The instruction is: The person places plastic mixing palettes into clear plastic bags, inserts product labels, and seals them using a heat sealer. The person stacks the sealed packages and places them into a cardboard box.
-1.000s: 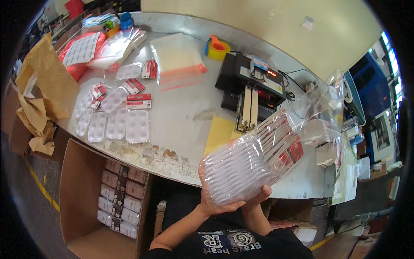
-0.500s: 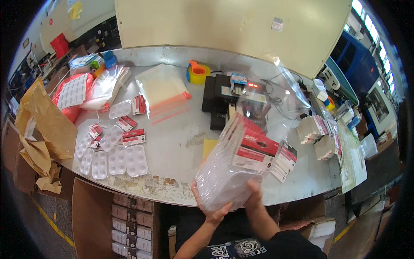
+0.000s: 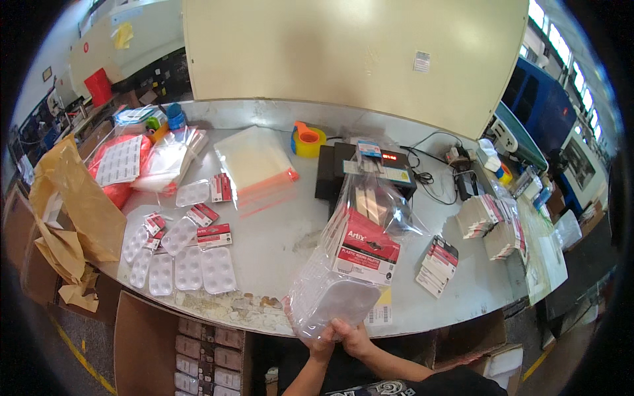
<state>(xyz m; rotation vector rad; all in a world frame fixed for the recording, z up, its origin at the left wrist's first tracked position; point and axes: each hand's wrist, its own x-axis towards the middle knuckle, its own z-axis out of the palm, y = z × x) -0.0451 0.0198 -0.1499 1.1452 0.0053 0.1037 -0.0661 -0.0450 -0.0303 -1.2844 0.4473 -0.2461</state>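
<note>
bagged stack of trays (image 3: 345, 302) held over the front edge of the table (image 3: 264, 228)
left hand (image 3: 321, 344) and right hand (image 3: 356, 339) closed on its near end — red card (image 3: 370, 245) facing up, black machine (image 3: 328, 173) beyond

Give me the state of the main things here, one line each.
Tray bundle, inside a clear bag
Left hand, closed on the bundle
Right hand, closed on the bundle
Machine display, lit red
Cardboard box, open, packs inside
Flat bags, piled
Loose cards, overlapping
Separate trays, spread out
Table edge, worn
</note>
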